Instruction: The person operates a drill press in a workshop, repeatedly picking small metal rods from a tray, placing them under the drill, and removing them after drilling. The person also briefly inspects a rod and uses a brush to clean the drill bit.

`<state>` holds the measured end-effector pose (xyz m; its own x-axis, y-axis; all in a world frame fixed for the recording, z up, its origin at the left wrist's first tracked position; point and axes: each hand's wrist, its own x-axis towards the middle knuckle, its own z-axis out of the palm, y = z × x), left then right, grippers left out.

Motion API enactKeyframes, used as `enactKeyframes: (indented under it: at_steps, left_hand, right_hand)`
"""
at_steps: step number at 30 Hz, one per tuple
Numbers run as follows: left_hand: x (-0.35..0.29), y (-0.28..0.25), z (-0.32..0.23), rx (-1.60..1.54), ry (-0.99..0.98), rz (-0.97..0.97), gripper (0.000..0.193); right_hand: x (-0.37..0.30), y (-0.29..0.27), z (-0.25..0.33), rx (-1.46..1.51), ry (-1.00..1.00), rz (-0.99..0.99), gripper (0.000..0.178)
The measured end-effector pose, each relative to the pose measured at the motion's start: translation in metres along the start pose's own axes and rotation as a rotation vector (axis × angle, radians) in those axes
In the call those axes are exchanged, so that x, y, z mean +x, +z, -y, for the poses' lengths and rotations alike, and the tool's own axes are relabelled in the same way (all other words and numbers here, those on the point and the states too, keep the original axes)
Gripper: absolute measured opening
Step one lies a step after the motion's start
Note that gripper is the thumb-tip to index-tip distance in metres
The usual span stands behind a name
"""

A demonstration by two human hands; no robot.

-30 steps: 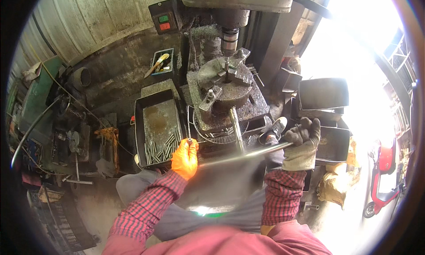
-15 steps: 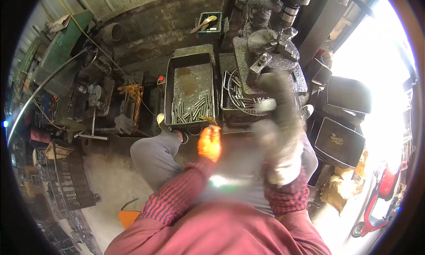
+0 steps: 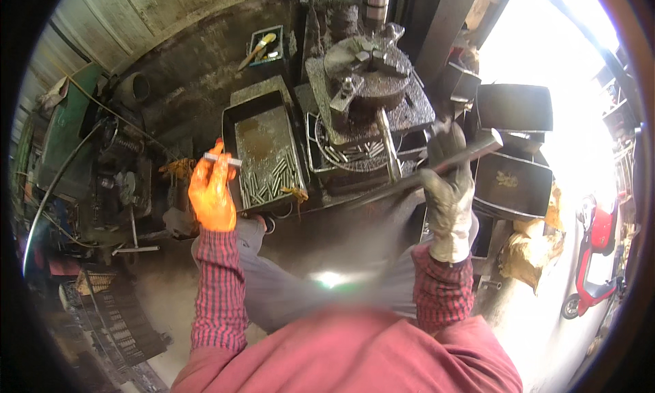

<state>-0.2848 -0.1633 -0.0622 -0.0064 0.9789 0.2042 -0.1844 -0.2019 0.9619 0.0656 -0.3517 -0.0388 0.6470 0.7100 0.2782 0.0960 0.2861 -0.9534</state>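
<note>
My left hand (image 3: 213, 194), in an orange glove, pinches a short metal pin (image 3: 224, 160) beside the left wall of a long metal tray (image 3: 263, 120). Short metal pins (image 3: 274, 177) lie in that tray's near end. In a dirty grey-white glove, my right hand (image 3: 447, 202) has thumb and fingers apart. A blurred dark bar with a pale end (image 3: 486, 144) crosses in front of it; whether they touch is unclear. Ahead, a round chuck (image 3: 368, 65) sits on a machine table, with a metal lever (image 3: 389, 144) slanting down before it. A second tray (image 3: 355, 151) below holds more pins.
A brush (image 3: 258, 50) lies on a small box at the back. Dark bins (image 3: 513, 188) stand at the right, beside a crumpled brown sack (image 3: 532, 260). A red scooter (image 3: 595, 250) is farther right. Left are another machine (image 3: 133, 188) and a dark crate (image 3: 119, 318).
My left hand has moved left from the tray's near edge and now shows a pin. My right hand has moved slightly right and is sharper. The view has shifted, and the bar's pale end is farther right.
</note>
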Motion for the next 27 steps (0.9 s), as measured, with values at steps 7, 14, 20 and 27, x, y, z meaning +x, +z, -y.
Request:
enactKeyframes:
  at_steps: [7,14,20,27]
  left_hand:
    - [0.010,0.056,-0.014,-0.194,0.032,0.032,0.026]
    - [0.036,0.037,-0.007,0.065,0.159,0.095,0.020]
    - [0.066,0.007,0.022,-0.205,0.032,0.008,0.022]
    - [0.070,-0.019,0.009,-0.218,0.110,-0.103,0.024]
  right_hand:
    - [-0.007,0.075,0.044,-0.001,0.075,0.435,0.043]
    - [-0.017,0.080,0.012,0.194,0.379,0.179,0.037]
    - [-0.020,0.083,0.003,-0.361,0.012,0.193,0.032]
    - [-0.082,0.151,-0.011,-0.252,0.298,0.400,0.046]
